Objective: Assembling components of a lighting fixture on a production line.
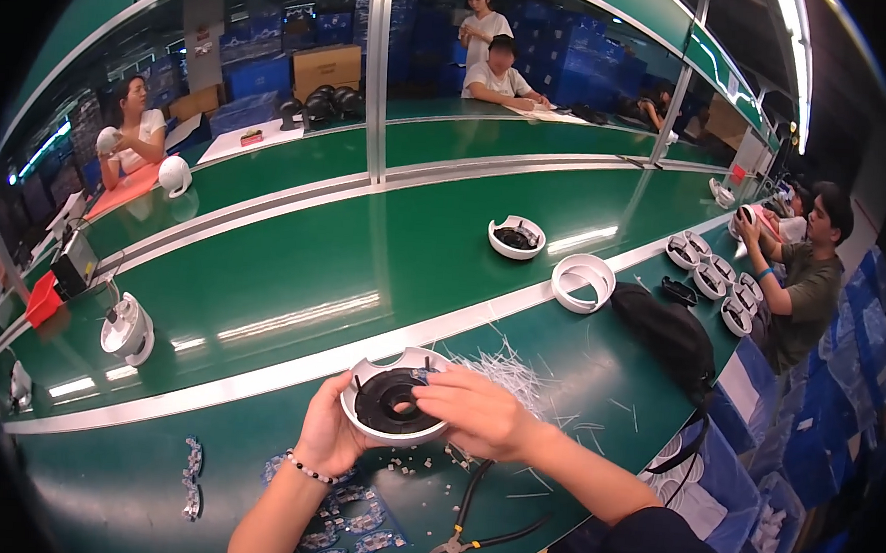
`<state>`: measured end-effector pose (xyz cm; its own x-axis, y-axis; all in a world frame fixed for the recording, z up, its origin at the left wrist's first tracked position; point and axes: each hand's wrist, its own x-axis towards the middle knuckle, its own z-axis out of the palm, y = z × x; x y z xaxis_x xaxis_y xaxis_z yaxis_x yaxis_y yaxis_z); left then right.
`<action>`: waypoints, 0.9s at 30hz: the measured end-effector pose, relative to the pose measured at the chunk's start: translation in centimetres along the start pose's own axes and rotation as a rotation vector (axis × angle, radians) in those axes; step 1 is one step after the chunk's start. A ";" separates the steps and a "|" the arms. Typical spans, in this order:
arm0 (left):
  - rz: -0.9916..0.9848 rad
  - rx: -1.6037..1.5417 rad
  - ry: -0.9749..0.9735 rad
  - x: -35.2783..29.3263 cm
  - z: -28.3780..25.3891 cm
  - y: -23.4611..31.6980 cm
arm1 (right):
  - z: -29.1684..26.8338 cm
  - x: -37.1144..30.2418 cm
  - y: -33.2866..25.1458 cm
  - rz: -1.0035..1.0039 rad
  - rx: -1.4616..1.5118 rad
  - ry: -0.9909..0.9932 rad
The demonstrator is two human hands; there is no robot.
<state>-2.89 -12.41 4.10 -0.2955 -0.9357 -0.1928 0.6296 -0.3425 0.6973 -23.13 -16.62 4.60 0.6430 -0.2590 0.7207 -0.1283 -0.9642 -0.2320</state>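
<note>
At left lies a blue circuit-board strip (192, 479); next, the left hand (326, 435), curled round a white housing (394, 438), holds it above the green bench (112, 479) — the right hand (481, 414), half closed over its black insert (374, 398), whether pinching, I cannot tell — then cutters (456, 545) and white scraps (506, 375).

Dark green surface (121, 490), kinda shiny, with a white strip (256, 396) running along its far side. Lying right on it: a bunch of blue circuit boards (362, 522), a short row of boards (193, 459) off to the left, black-handled cutters (456, 546), tiny white bits (408, 464) scattered about, and a messy pile of thin white strands (510, 376). Over right, there's a black bag (665, 333) plus a cluster of white housings (708, 281).
</note>
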 end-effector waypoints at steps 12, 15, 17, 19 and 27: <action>-0.111 0.010 -0.022 0.7 0.1 -1.2 | -2.6 -2.5 -0.5 0.007 -0.070 0.023; -0.030 0.038 0.028 1.2 -0.2 -0.5 | -4.4 -4.0 -2.3 0.164 -0.073 -0.035; 0.061 -0.007 0.079 1.6 -1.5 0.4 | -5.4 -6.0 -3.6 0.221 -0.065 -0.114; 0.171 -0.020 0.178 2.2 -4.2 1.5 | -5.9 -7.8 -4.6 0.267 -0.074 -0.172; 0.409 -0.098 0.343 11.1 -12.6 6.2 | -7.4 -10.8 -7.4 0.453 -0.088 -0.279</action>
<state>6.77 -25.96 -2.43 0.2291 -0.9626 -0.1449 0.7131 0.0646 0.6981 -34.72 -7.09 3.44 0.6832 -0.6365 0.3580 -0.4940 -0.7639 -0.4153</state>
